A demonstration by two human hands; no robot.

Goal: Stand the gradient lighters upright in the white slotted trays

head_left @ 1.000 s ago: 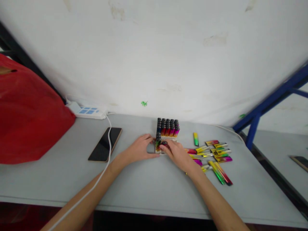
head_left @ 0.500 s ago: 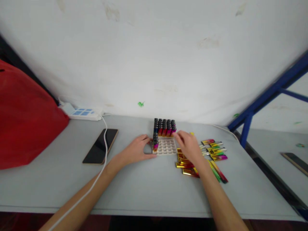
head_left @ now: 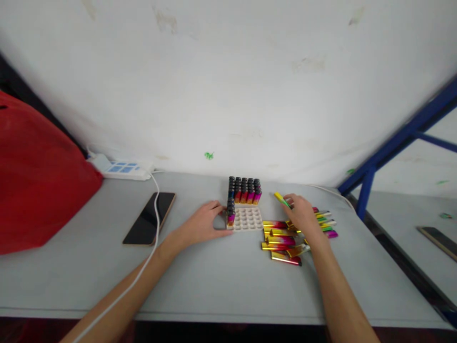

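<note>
A pale tray [head_left: 249, 219] with round-edged slots lies on the table. Black-topped lighters [head_left: 246, 190] stand upright in its back rows and down its left column. My left hand [head_left: 205, 222] grips the tray's left edge between thumb and fingers. Over to the right, my right hand [head_left: 296, 209] has its fingers closed on a yellow-green lighter [head_left: 282, 199]. Loose lighters [head_left: 282, 240] in gold, red and purple lie in a pile right of the tray, and more of them lie under and beyond my right wrist.
A black phone [head_left: 150, 218] lies left of my left hand, with a white cable [head_left: 156, 209] across it and my left forearm. A power strip [head_left: 124, 170] and red bag [head_left: 46, 176] are farther left. Blue metal bars [head_left: 382, 152] stand at the right.
My right hand has moved right, away from the lighters standing in the tray, to the yellow-green lighter and has closed on it. My left hand has stayed at the tray's edge.
</note>
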